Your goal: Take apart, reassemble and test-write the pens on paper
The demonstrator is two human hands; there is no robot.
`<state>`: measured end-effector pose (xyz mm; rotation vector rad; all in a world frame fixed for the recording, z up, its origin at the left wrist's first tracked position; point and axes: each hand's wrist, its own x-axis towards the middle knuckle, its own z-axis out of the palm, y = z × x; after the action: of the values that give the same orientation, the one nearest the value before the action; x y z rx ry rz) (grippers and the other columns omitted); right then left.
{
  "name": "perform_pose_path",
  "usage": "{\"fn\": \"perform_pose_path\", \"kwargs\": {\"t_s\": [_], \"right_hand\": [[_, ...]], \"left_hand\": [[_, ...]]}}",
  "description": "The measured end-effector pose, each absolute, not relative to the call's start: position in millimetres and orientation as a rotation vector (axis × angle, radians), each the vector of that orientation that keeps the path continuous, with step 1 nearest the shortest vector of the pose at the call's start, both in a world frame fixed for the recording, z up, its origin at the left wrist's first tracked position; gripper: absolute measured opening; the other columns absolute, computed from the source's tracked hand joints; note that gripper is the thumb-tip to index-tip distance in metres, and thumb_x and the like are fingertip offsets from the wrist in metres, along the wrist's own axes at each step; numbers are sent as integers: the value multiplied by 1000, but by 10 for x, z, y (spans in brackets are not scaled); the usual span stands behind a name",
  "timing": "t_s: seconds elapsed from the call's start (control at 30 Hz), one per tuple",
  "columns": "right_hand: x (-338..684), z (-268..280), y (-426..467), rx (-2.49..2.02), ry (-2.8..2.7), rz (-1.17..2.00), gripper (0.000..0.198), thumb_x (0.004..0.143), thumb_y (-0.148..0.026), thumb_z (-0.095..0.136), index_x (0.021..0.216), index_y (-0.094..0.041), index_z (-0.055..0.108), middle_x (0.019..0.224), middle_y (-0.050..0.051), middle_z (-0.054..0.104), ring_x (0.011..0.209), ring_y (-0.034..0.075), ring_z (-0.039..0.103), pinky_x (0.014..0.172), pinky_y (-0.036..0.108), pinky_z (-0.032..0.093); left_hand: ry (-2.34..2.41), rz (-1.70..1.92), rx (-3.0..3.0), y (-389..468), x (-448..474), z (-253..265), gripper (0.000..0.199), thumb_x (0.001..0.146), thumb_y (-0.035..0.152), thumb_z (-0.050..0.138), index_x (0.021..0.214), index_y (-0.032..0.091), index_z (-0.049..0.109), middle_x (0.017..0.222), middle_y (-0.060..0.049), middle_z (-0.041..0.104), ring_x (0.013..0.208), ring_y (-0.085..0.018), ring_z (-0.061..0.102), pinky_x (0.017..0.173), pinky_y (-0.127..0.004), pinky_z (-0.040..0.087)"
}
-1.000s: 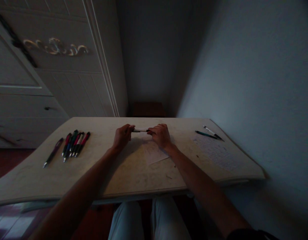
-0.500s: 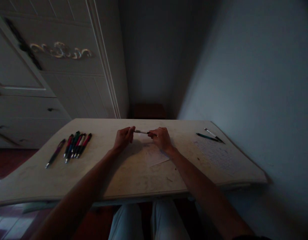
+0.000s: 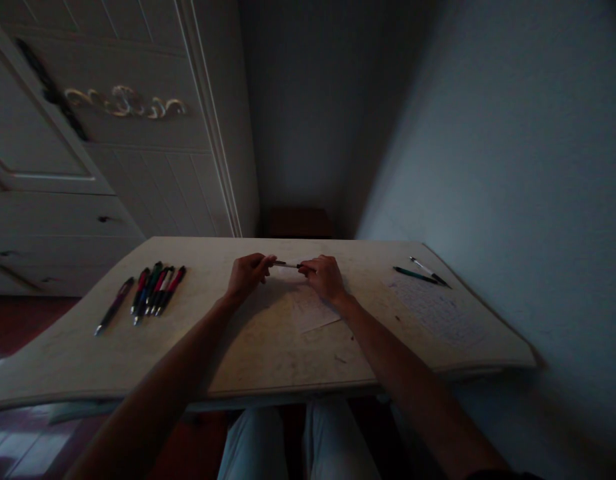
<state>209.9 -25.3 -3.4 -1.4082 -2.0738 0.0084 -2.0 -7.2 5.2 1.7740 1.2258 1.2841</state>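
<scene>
Between the two hands a pen (image 3: 287,265) hangs level, the left hand (image 3: 247,275) pinching one end and the right hand (image 3: 326,276) closed on the other, just above a paper sheet (image 3: 313,310). Left of the left hand, well apart, lies a row of pens (image 3: 151,290); right of the right hand, two more pens (image 3: 422,271) lie near the worktop's (image 3: 268,360) far edge. Bare worktop stretches toward the near edge.
</scene>
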Motion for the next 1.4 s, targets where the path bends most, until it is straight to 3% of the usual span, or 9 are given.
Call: {"fn": "perform_pose_path", "kwargs": {"t_s": [0.13,0.33,0.47,0.63,0.87,1.03,1.23,1.3,1.4], "right_hand": [[2100,-57,-241,-1393,-2067,-7,15,89,-23,64,91,-25,79,86,4,78,79,20,68,78,32,43],[2136,-35,-235,-1424,-2081,-24,14,89,-25,65,92,-25,79,85,5,78,79,21,67,76,32,43],[2130,-30,-236,-1417,-2079,-11,14,89,-23,65,91,-25,79,86,5,78,79,21,67,76,32,43],[2117,-47,-232,-1404,-2075,28,13,87,-22,67,93,-24,79,88,6,78,82,22,67,78,32,43],[2143,-47,-222,-1436,-2059,2,13,87,-24,68,95,-24,79,88,5,78,81,22,67,77,32,43],[2136,-58,-223,-1426,-2077,-9,14,88,-25,66,93,-26,79,88,5,78,81,22,67,77,33,44],[2130,-63,-226,-1415,-2082,-30,13,88,-25,68,94,-25,79,87,5,78,79,21,67,76,32,44],[2138,-54,-230,-1421,-2080,-24,12,87,-25,69,94,-24,79,87,5,78,79,21,67,76,31,44],[2146,-37,-237,-1448,-2077,-31,12,87,-25,69,93,-24,79,86,5,78,79,21,67,76,31,43]], "left_hand": [[1216,1217,1724,-73,-46,24,52,86,59,50,58,16,57,42,0,51,35,-10,47,36,-19,35],[1019,1303,1752,-82,-25,42,56,70,52,74,112,17,61,99,-8,70,57,-12,65,44,-20,45],[1121,1262,1841,-82,-20,61,35,78,50,66,81,15,66,61,-2,64,45,-11,57,43,-20,42],[1289,1200,1806,-90,-46,30,53,88,58,47,55,18,53,38,2,47,33,-10,44,37,-20,32],[1038,1312,1793,-93,-36,52,53,72,52,73,110,18,59,91,-5,68,55,-12,63,47,-21,45],[1167,1224,1818,-98,-17,68,36,77,52,65,79,16,64,56,1,58,40,-10,50,40,-21,38],[1263,1104,1779,-108,-51,46,60,90,64,41,50,19,46,40,2,43,32,-9,39,35,-22,29],[1201,1104,1764,-108,-63,41,57,89,64,43,58,17,52,48,1,51,34,-8,43,36,-21,32],[1067,1202,1761,-98,-63,38,47,78,59,65,97,16,62,84,-3,67,46,-9,55,42,-21,42]]}}
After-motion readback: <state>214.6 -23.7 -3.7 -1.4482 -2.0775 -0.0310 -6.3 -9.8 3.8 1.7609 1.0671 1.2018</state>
